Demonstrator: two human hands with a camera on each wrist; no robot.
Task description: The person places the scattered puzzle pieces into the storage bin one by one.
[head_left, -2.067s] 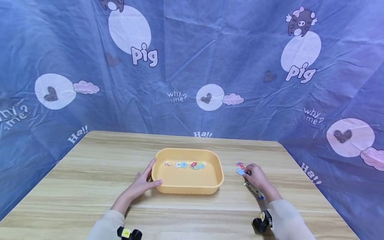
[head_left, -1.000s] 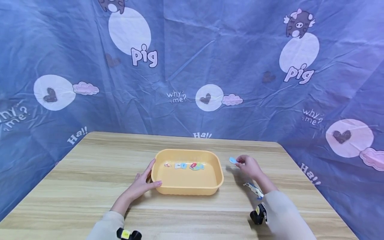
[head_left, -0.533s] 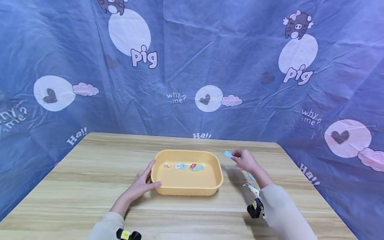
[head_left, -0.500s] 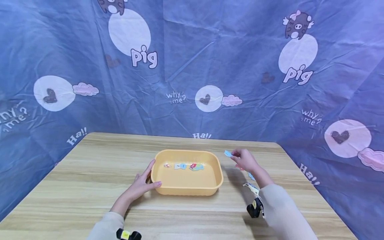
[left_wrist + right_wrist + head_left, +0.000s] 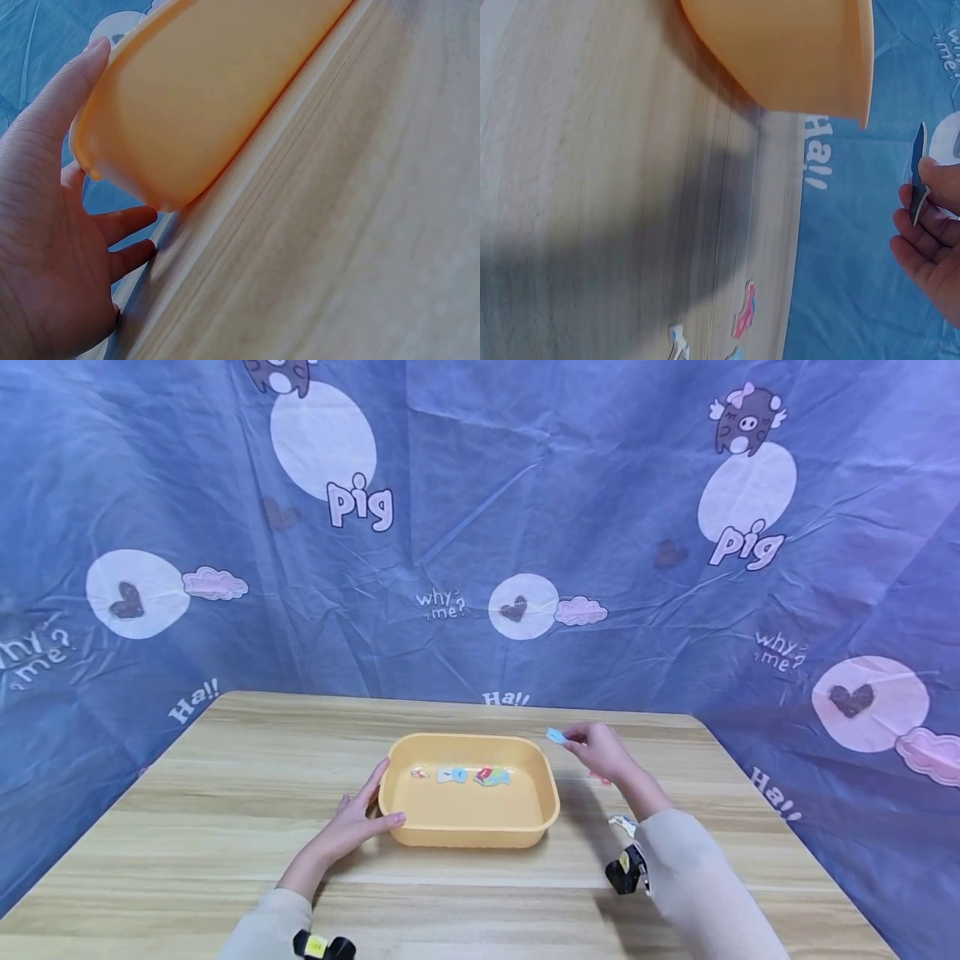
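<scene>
Up and leftward comes your right hand (image 5: 600,753), carrying the little blue puzzle piece (image 5: 556,736) off the table (image 5: 225,777) until it hangs just above the right far corner of the orange tub (image 5: 468,835). Thumb and fingertips pinch that piece by its right end, so its long axis points left, out over the tub's rim. Your left hand (image 5: 352,818) hasn't budged: fingers spread and relaxed, cupping the tub's left wall. Four coloured pieces (image 5: 465,774) lie inside on the tub's floor; a few more pieces (image 5: 744,309) lie right of the tub, below your wrist.
</scene>
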